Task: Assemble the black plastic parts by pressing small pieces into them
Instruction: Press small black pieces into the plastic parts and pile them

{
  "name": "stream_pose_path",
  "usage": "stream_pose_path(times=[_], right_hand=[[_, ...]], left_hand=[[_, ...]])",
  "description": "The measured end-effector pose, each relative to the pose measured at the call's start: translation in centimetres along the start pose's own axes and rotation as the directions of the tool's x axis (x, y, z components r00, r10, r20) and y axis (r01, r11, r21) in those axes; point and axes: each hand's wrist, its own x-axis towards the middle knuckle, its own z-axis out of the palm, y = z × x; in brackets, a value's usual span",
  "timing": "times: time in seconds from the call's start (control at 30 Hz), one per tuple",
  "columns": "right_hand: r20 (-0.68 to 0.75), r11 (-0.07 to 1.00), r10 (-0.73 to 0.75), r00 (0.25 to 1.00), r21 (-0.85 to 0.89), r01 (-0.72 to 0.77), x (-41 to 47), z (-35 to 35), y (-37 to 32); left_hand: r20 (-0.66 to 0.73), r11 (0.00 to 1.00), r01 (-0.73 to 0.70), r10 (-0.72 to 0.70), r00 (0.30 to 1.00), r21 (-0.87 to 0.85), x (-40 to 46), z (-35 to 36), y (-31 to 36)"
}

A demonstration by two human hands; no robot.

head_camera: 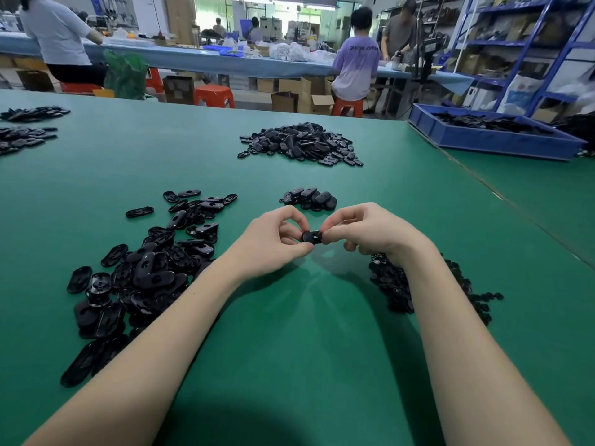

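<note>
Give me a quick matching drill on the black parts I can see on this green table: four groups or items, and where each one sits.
Things:
1. large heap
2. small cluster
3. loose shells pile
4. single part

Places:
A. pinched between left hand and right hand
B. far centre of table
C. left of the left forearm
D. just beyond the hands

Pairs: 1-B, 2-D, 3-C, 4-A

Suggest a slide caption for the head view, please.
Both hands, left hand and right hand, pinch one black plastic part above the green table.
</note>
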Motion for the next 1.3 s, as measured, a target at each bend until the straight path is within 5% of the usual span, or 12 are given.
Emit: stream_pose_path(times=[1.0,1.3], right_hand=[[-0.056,0.999,0.030,0.998,-0.028,-0.032,0.7,0.5,0.3],[0.040,0.971,0.057,0.998,0.232,-0.065,-0.2,0.0,0.7]], left_hand=[[0.011,0.999,-0.036,0.036,0.999,-0.002,0.0,0.1,0.3],[0.049,0.981,-0.009,0.018,0.999,-0.192,0.0,-0.1,1.3]])
